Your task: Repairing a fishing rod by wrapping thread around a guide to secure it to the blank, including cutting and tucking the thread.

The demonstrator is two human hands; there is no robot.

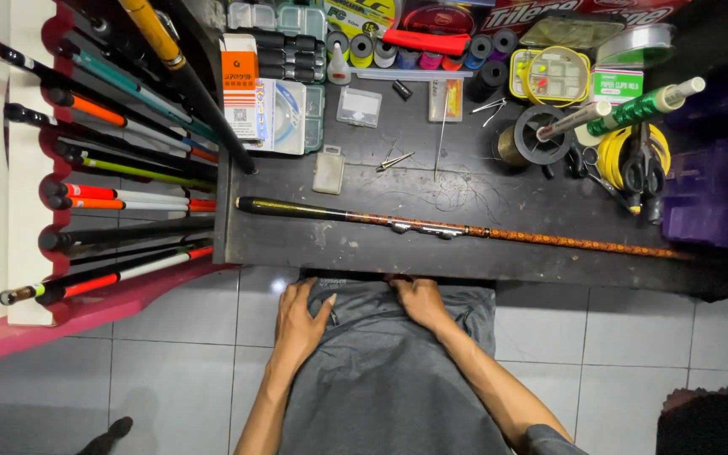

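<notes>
Left hand (301,318) flat, fingers spread loosely on grey fabric lap (381,371), holding nothing, right hand (419,302) palm-down on same fabric, empty, long slender orange-brown patterned fishing rod with dark handle (465,229) lying lengthwise on dark worktable (364,253), just beyond both hands, untouched.

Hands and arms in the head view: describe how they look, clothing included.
Both arms are bare from wrist to past the elbow. The left hand and right hand wear no gloves, rings or watch that I can see. A bit of grey-blue short sleeve shows at the right upper arm.
</notes>
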